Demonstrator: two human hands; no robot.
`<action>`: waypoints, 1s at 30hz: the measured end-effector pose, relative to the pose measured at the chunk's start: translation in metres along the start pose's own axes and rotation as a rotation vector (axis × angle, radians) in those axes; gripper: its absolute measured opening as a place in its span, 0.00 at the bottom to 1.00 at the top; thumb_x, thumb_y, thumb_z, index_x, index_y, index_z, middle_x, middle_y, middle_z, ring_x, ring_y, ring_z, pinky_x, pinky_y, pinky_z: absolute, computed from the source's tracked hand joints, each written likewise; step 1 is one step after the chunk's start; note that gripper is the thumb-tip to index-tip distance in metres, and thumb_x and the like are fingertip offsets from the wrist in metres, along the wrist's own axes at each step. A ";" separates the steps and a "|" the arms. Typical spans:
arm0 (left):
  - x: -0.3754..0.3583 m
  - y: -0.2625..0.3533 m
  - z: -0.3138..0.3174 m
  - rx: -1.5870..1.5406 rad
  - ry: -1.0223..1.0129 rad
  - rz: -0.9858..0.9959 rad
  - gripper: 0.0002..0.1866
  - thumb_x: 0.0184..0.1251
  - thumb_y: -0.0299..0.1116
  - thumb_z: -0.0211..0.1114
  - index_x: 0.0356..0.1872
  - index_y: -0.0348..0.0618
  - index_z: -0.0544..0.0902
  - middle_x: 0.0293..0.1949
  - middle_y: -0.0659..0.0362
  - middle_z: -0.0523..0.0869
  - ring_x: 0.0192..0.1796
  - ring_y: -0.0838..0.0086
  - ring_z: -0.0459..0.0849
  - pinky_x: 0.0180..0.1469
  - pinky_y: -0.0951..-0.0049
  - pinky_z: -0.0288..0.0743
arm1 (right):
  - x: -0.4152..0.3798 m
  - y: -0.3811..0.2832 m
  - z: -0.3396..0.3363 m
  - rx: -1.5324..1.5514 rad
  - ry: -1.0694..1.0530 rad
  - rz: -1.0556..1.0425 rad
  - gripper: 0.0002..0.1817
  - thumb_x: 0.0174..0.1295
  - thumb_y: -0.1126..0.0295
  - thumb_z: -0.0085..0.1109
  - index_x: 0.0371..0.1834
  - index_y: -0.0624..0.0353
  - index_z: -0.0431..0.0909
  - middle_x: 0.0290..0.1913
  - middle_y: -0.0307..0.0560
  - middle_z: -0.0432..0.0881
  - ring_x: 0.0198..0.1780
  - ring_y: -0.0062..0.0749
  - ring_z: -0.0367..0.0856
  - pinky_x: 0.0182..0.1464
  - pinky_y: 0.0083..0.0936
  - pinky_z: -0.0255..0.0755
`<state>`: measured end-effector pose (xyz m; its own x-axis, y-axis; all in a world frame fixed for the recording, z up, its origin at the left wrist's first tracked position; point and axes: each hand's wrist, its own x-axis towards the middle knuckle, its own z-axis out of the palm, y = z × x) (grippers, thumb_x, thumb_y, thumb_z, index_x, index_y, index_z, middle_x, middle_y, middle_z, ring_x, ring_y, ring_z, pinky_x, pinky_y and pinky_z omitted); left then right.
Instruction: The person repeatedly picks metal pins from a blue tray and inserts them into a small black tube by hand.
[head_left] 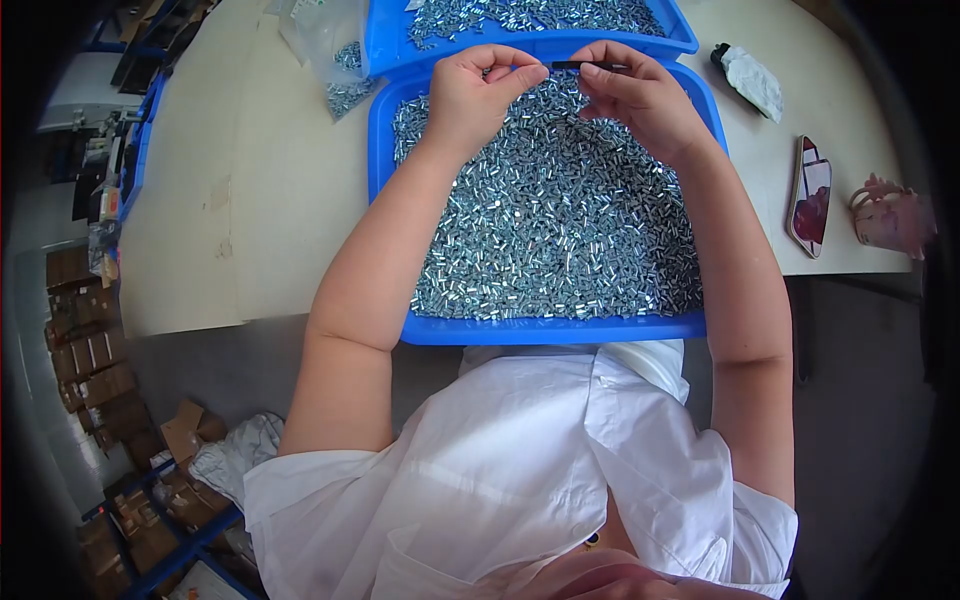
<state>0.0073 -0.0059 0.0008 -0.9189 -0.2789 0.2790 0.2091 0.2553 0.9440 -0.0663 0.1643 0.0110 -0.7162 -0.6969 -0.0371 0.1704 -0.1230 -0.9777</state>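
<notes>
Over the far end of a blue tray (550,331) filled with small silvery metal pieces (560,220), my two hands meet almost fingertip to fingertip. My right hand (645,100) is closed around a thin black stick-like tool (572,65) that points toward the left. Thumb and index finger of my left hand (475,95) are pinched at the tool's tip; what sits between them is too small to make out. The pieces lie loose and spread across the tray below both hands.
A second blue tray (610,45) of similar pieces adjoins at the back. Left of it lies a clear plastic bag (335,50) with more pieces. On the right of the table (200,200) are a crumpled white packet (752,82), a phone (810,200) and a pinkish cup (888,222).
</notes>
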 end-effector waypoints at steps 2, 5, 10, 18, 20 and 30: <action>-0.002 0.003 0.002 0.008 -0.015 0.028 0.05 0.51 0.26 0.69 0.30 0.38 0.82 0.17 0.74 0.67 0.22 0.91 0.62 0.24 0.89 0.56 | 0.002 -0.003 -0.008 -0.120 -0.007 0.082 0.16 0.62 0.53 0.50 0.29 0.56 0.73 0.25 0.34 0.72 0.26 0.15 0.69 0.37 0.20 0.70; -0.001 0.000 0.001 0.003 -0.026 0.004 0.05 0.51 0.26 0.68 0.29 0.38 0.82 0.17 0.74 0.67 0.22 0.91 0.62 0.24 0.89 0.56 | 0.002 0.000 -0.008 -0.140 0.010 0.157 0.16 0.61 0.54 0.51 0.29 0.56 0.74 0.25 0.34 0.73 0.26 0.15 0.70 0.38 0.20 0.71; -0.001 -0.001 0.001 -0.014 -0.005 0.031 0.08 0.49 0.31 0.70 0.27 0.39 0.83 0.16 0.73 0.71 0.21 0.90 0.64 0.22 0.87 0.57 | 0.002 0.000 -0.005 0.097 -0.074 0.030 0.17 0.62 0.53 0.51 0.30 0.55 0.75 0.23 0.32 0.72 0.27 0.15 0.72 0.38 0.20 0.72; -0.003 0.005 0.004 -0.031 -0.026 0.013 0.08 0.49 0.31 0.71 0.27 0.39 0.83 0.16 0.72 0.72 0.20 0.90 0.65 0.23 0.87 0.59 | 0.004 0.004 -0.010 0.128 -0.068 0.032 0.18 0.59 0.51 0.54 0.28 0.57 0.77 0.26 0.35 0.76 0.27 0.17 0.72 0.40 0.23 0.72; -0.004 0.003 0.004 0.045 -0.025 0.049 0.07 0.49 0.31 0.71 0.27 0.39 0.83 0.16 0.72 0.71 0.20 0.90 0.64 0.23 0.87 0.59 | 0.006 0.004 -0.013 0.012 -0.009 0.078 0.17 0.60 0.52 0.53 0.29 0.56 0.78 0.26 0.36 0.76 0.26 0.17 0.71 0.41 0.23 0.72; -0.003 0.002 0.005 0.088 0.013 0.065 0.06 0.51 0.28 0.69 0.28 0.39 0.82 0.16 0.75 0.66 0.20 0.92 0.61 0.21 0.88 0.53 | 0.006 0.004 -0.015 -0.085 -0.027 -0.012 0.16 0.62 0.54 0.50 0.29 0.56 0.75 0.25 0.34 0.73 0.29 0.16 0.73 0.41 0.21 0.72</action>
<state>0.0092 -0.0002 0.0010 -0.8996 -0.2710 0.3423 0.2377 0.3537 0.9046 -0.0801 0.1702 0.0040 -0.6992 -0.7146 -0.0204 0.1027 -0.0722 -0.9921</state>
